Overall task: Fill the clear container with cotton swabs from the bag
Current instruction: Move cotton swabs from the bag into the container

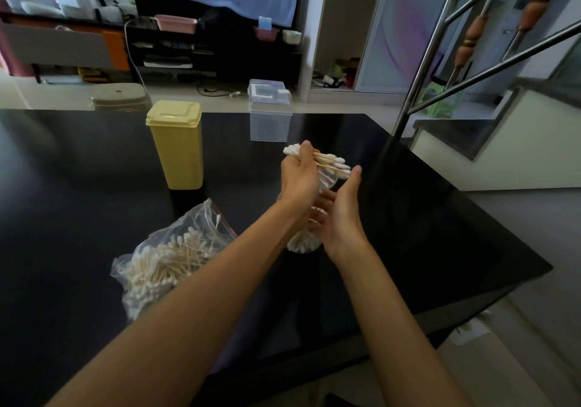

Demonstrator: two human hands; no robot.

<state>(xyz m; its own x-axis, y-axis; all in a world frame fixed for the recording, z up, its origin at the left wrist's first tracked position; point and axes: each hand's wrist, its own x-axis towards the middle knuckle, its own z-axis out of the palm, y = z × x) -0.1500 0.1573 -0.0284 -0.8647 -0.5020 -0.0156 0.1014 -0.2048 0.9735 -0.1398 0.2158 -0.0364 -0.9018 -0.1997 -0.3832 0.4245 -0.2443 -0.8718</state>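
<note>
My left hand [298,178] grips a bundle of cotton swabs [331,162] above a round clear container [303,243] that stands on the black table [440,218] and holds swabs at its bottom. My right hand [341,211] is beside the container on its right, fingers straight, touching or cupping its side. A clear zip bag of cotton swabs [169,258] lies on the table to the left, partly behind my left forearm.
A tall yellow lidded box [177,145] stands at the table's back left. A clear lidded box [270,112] stands at the far edge. A metal stair railing [418,76] rises at the right. The table edge runs diagonally on the right.
</note>
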